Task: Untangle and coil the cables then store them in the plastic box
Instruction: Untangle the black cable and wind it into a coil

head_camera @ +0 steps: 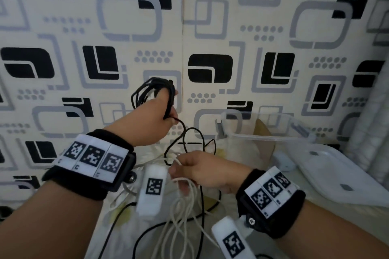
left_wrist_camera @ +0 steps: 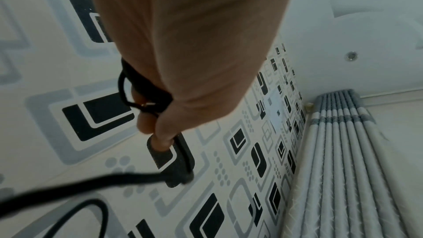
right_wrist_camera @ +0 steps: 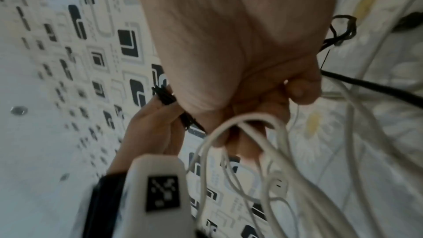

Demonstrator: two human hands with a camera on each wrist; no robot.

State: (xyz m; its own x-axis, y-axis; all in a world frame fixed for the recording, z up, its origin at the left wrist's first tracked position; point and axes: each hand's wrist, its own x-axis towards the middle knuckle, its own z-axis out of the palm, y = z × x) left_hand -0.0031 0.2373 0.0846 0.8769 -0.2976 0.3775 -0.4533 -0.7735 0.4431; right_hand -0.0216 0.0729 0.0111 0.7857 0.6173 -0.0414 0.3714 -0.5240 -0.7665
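Observation:
My left hand (head_camera: 162, 109) is raised in front of the wall and grips a bundle of black cable (head_camera: 145, 90) looped round its fingers (left_wrist_camera: 151, 122). The cable's loose end hangs down in loops (head_camera: 189, 141) to the bed. Lower and to the right, my right hand (head_camera: 197, 168) grips several strands of white cable (head_camera: 185, 206); the white cable (right_wrist_camera: 240, 133) loops over its fingers (right_wrist_camera: 299, 90), with a black strand (right_wrist_camera: 366, 86) passing beside them. The clear plastic box (head_camera: 263, 132) stands open at the back right against the wall.
The box's translucent lid (head_camera: 336, 174) lies flat at the right. More black and white cable trails over the flowered bedsheet (head_camera: 117, 214) toward me. A patterned wall (head_camera: 210, 27) stands close behind, and a curtain (head_camera: 374, 111) hangs at the far right.

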